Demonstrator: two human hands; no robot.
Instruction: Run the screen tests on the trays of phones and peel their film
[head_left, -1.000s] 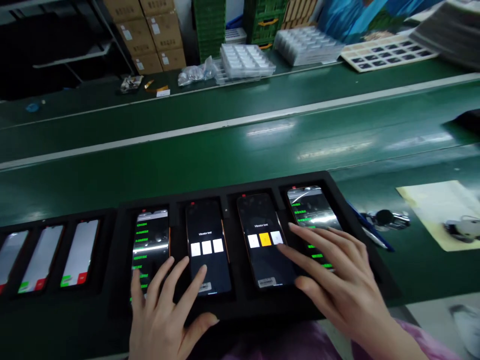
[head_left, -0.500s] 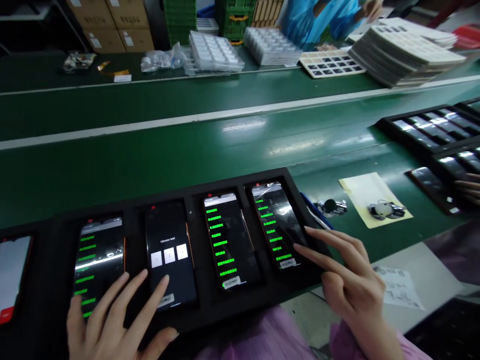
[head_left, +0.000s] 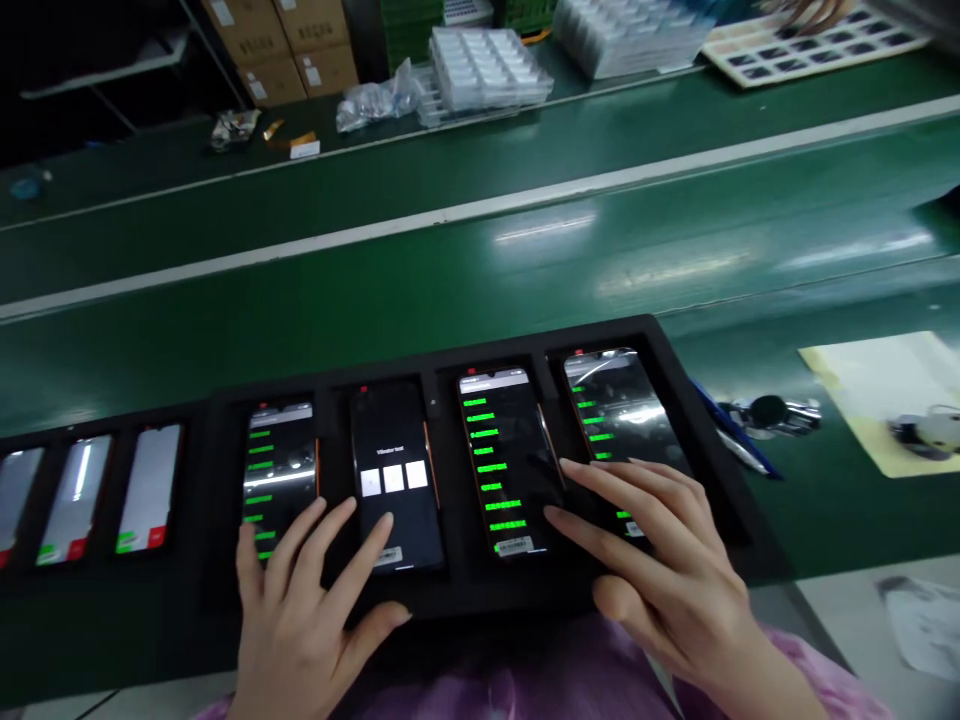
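On a green belt [head_left: 375, 310], a black tray [head_left: 697, 470] sits close in front of the person, and it holds four phones side by side in four slots. The left hand [head_left: 300, 620] is open with its fingers spread. Its fingers lie over the first phone [head_left: 279, 480] and the second phone [head_left: 392, 480], and its thumb lies by the near edge of the tray. The right hand [head_left: 660, 570] is open too, with its fingers reaching over the third phone [head_left: 502, 465] and the fourth phone [head_left: 619, 420]. Neither hand is in a fist, and neither one grips a phone. The first, third and fourth phones show rows of green words on black. The second phone shows the words "Vibrator test" and three white squares. Just to the left, a second black tray [head_left: 97, 585] holds three phones with pale screens [head_left: 148, 490], each with green and red patches at the bottom. To the right of the four phones lie a blue pen [head_left: 739, 430], a small dark and silver thing [head_left: 769, 412] and a pale yellow sheet [head_left: 877, 400]. Past the belt stand clear plastic trays [head_left: 487, 70] and brown boxes [head_left: 277, 50], and a co-worker's hand [head_left: 802, 12] shows at the top edge.
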